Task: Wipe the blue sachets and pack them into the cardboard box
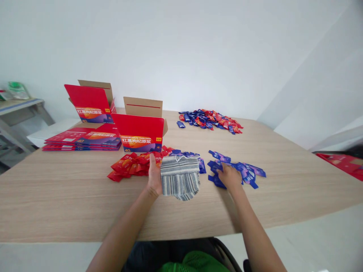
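My left hand [154,176] is closed on the left side of a small grey, white and dark striped cloth piece [180,176], shaped like a pouch. Its thumb points up, while the other fingers are hidden by the cloth. Fingers bent downward, my right hand [230,176] pinches at a blue sachet in the loose pile of blue sachets [247,172] on the right. Behind and left of the cloth lies a heap of red sachets [127,166]. More blue sachets [202,166] show just past the cloth's top edge.
An open red carton [140,132] stands behind the red sachets, with another open carton [90,104] farther left. Flattened cartons [85,138] are stacked beside them. A mixed red and blue sachet pile [211,120] lies at the table's back by the wall.
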The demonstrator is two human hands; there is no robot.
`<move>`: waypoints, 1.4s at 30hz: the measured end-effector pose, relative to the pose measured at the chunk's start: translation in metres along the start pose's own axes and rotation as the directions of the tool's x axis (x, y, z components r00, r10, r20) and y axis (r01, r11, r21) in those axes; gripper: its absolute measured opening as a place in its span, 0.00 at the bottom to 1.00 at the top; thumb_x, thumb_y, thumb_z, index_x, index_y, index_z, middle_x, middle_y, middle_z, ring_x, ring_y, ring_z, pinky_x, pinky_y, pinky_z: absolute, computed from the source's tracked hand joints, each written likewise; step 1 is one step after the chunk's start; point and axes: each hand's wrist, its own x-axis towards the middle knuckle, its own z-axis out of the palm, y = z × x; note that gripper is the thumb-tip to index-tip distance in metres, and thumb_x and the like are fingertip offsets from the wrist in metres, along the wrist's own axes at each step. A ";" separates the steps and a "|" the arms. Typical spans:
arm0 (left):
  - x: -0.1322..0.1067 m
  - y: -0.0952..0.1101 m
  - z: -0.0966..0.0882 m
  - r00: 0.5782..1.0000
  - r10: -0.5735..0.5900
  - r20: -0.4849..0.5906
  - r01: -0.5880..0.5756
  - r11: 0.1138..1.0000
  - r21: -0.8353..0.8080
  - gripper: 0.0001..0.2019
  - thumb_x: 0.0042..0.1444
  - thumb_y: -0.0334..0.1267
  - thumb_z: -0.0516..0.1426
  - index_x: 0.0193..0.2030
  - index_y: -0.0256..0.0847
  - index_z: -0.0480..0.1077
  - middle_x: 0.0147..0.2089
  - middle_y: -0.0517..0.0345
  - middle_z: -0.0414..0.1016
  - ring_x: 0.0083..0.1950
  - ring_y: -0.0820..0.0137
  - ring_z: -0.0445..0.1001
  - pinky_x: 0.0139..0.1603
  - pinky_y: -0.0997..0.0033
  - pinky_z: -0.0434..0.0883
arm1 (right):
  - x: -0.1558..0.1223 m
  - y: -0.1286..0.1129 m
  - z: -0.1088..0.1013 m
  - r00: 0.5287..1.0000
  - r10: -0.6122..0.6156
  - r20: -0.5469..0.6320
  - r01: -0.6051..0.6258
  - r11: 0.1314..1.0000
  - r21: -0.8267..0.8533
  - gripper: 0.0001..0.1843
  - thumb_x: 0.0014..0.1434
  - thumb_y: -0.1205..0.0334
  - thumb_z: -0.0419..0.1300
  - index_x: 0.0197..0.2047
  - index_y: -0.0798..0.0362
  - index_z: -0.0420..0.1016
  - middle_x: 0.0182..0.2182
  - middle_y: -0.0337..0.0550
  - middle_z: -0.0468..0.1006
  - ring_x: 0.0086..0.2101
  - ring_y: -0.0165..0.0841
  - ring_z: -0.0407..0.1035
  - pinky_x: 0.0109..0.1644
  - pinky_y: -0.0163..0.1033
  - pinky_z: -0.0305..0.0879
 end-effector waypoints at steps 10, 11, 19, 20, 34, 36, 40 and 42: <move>0.007 -0.030 -0.014 0.992 -0.121 0.024 0.121 0.993 0.002 0.49 0.57 0.76 0.40 0.64 0.33 0.70 0.57 0.37 0.79 0.59 0.45 0.77 0.65 0.42 0.64 | -0.006 0.031 -0.007 1.000 -0.011 -0.028 0.014 0.993 0.118 0.25 0.49 0.50 0.69 0.46 0.57 0.79 0.40 0.55 0.81 0.44 0.50 0.74 0.49 0.50 0.68; 0.007 -0.031 -0.015 0.992 -0.125 0.022 0.125 0.992 0.008 0.50 0.57 0.76 0.40 0.64 0.33 0.70 0.57 0.37 0.79 0.59 0.45 0.77 0.66 0.42 0.64 | -0.005 0.030 -0.010 0.998 -0.016 -0.055 0.025 0.985 0.168 0.23 0.49 0.48 0.68 0.42 0.57 0.79 0.36 0.53 0.80 0.40 0.48 0.74 0.46 0.49 0.69; 0.010 -0.044 -0.016 0.991 -0.131 -0.023 0.132 0.990 0.039 0.50 0.56 0.77 0.41 0.62 0.33 0.72 0.56 0.35 0.79 0.60 0.45 0.76 0.66 0.41 0.63 | -0.030 -0.032 -0.043 0.953 -0.100 -0.286 0.246 0.808 0.536 0.24 0.61 0.38 0.58 0.40 0.53 0.74 0.25 0.34 0.67 0.24 0.31 0.61 0.30 0.37 0.62; 0.010 -0.046 -0.017 0.991 -0.130 -0.015 0.130 0.991 0.027 0.49 0.56 0.77 0.41 0.63 0.33 0.71 0.57 0.35 0.79 0.60 0.45 0.76 0.66 0.41 0.63 | -0.039 -0.049 -0.045 0.947 -0.121 -0.296 0.276 0.776 0.566 0.23 0.62 0.40 0.59 0.41 0.53 0.75 0.25 0.33 0.66 0.25 0.30 0.62 0.30 0.36 0.62; 0.005 -0.052 -0.015 0.969 0.074 -0.235 -0.076 0.997 0.000 0.40 0.63 0.71 0.40 0.52 0.39 0.78 0.47 0.46 0.83 0.59 0.56 0.78 0.66 0.60 0.66 | -0.109 -0.166 0.002 0.680 -0.701 -0.213 0.722 0.592 0.358 0.25 0.68 0.67 0.53 0.67 0.52 0.69 0.69 0.55 0.65 0.67 0.44 0.60 0.69 0.57 0.61; 0.006 -0.052 -0.015 0.964 0.101 -0.247 -0.110 0.994 -0.021 0.40 0.63 0.70 0.39 0.50 0.38 0.78 0.47 0.46 0.83 0.58 0.57 0.78 0.67 0.60 0.66 | -0.111 -0.167 0.007 0.634 -0.742 -0.218 0.769 0.575 0.279 0.27 0.68 0.69 0.51 0.68 0.56 0.67 0.68 0.59 0.65 0.68 0.46 0.59 0.70 0.60 0.59; 0.008 -0.047 -0.014 0.972 0.098 -0.215 -0.111 0.993 -0.050 0.43 0.63 0.71 0.37 0.57 0.38 0.76 0.50 0.46 0.82 0.57 0.55 0.79 0.67 0.58 0.66 | -0.123 -0.168 0.010 0.642 -0.733 -0.226 0.767 0.613 0.190 0.30 0.69 0.68 0.50 0.73 0.56 0.59 0.70 0.59 0.62 0.69 0.47 0.55 0.69 0.62 0.61; 0.008 -0.041 -0.013 0.977 0.080 -0.197 -0.089 0.995 -0.039 0.47 0.61 0.73 0.35 0.60 0.36 0.74 0.51 0.43 0.82 0.56 0.53 0.79 0.67 0.56 0.66 | -0.130 -0.165 0.010 0.641 -0.734 -0.222 0.767 0.614 0.184 0.32 0.69 0.68 0.50 0.75 0.58 0.54 0.70 0.61 0.62 0.69 0.47 0.56 0.68 0.61 0.63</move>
